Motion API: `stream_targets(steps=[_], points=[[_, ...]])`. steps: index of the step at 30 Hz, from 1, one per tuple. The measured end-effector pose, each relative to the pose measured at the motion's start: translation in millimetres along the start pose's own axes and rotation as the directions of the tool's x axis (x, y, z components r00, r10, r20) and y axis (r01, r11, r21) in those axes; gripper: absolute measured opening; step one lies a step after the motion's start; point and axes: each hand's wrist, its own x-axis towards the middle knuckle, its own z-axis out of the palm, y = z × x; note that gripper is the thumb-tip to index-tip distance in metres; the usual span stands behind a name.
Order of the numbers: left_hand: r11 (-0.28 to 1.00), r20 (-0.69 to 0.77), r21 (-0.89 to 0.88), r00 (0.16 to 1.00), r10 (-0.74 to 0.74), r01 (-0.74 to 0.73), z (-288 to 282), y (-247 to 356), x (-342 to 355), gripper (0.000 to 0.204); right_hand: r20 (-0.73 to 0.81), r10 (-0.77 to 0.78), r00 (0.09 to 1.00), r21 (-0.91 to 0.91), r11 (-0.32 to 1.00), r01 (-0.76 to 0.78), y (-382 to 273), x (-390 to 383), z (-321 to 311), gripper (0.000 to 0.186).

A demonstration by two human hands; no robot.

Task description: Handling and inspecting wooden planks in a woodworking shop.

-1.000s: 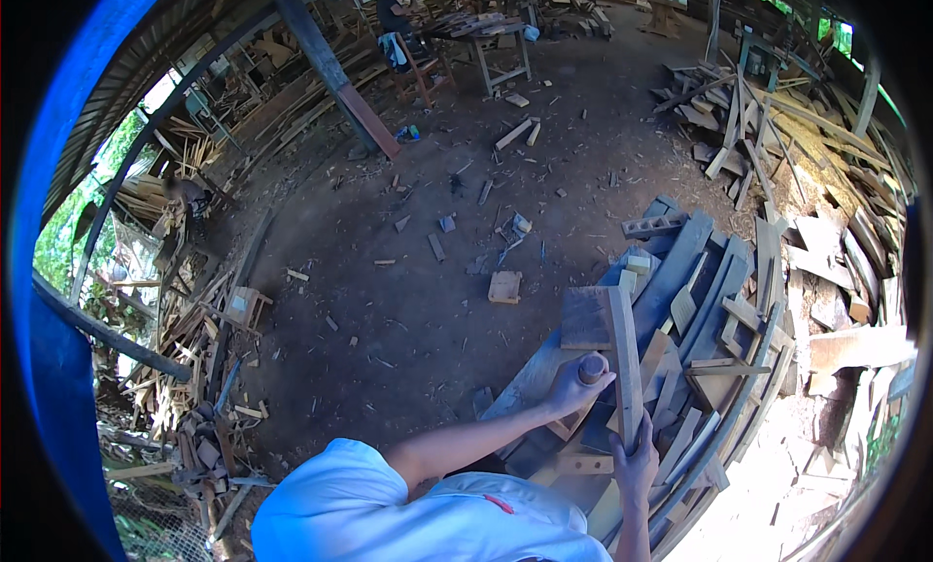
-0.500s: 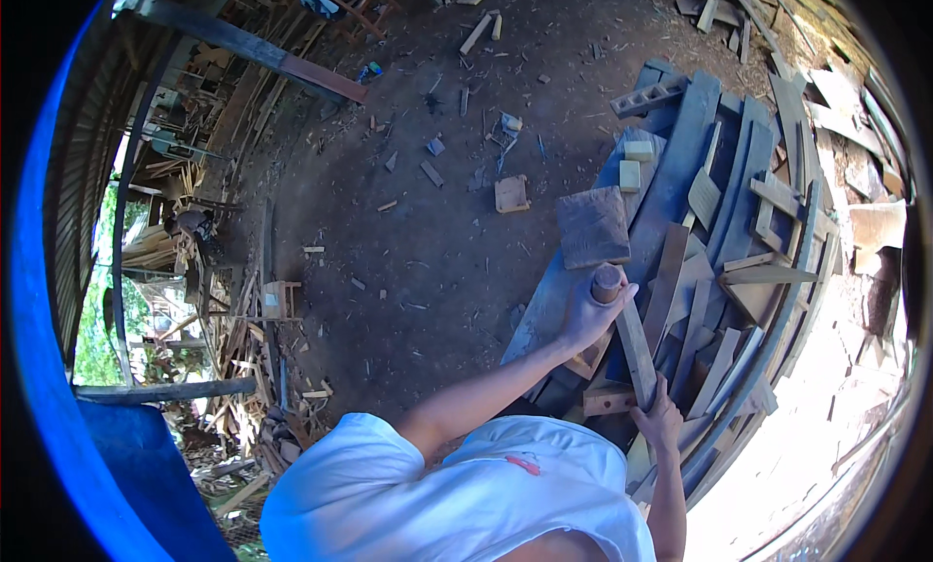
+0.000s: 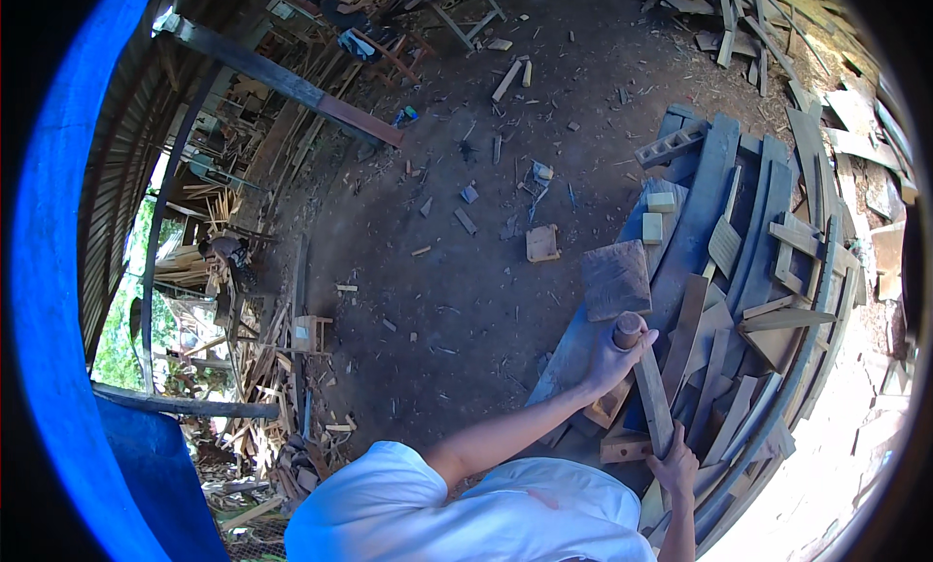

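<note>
Rough grey weathered wood planks (image 3: 719,203), pale sawn wooden stick (image 3: 653,397), matt dirt floor (image 3: 457,309)

Shirt (image 3: 457,513): white. Planks (image 3: 739,232): weathered grey-blue. Wooden mallet (image 3: 614,288): dark brown head, reddish-brown handle. Square block (image 3: 542,243): pale tan. Ground (image 3: 437,300): dark brown earth. Tarpaulin (image 3: 58,271): bright blue.

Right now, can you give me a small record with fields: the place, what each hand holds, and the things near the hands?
place: open wood yard with a dirt floor strewn with offcuts
left hand: fingers closed around the round end of a wooden handle
right hand: grips the lower end of a long wooden strip
beside the hands: flat square board lying on a stack of long planks
on the floor: small wooden block
clothing: white shirt
</note>
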Motion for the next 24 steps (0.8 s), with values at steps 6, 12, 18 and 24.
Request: stream_targets(steps=[6,12,18,24], points=[[1.000,-0.053,0.011,0.999,0.013,-0.012,-22,7,-22,0.019,-0.139,0.007,0.990,0.018,1.000,-0.004,-5,-2,12,0.078],[0.994,-0.094,0.082,0.993,0.073,-0.065,-38,7,-48,0.023,-0.324,-0.076,0.943,0.068,0.992,0.104,-8,-19,13,0.069],[0.962,-0.137,-0.270,0.991,0.008,-0.045,-35,19,-67,0.022,-0.395,-0.066,0.916,0.229,0.959,0.168,-23,-39,-3,0.062],[0.961,-0.190,-0.190,0.968,0.166,-0.202,-42,35,-65,0.023,-0.491,-0.133,0.861,0.432,0.821,0.373,-59,-43,-24,0.054]])
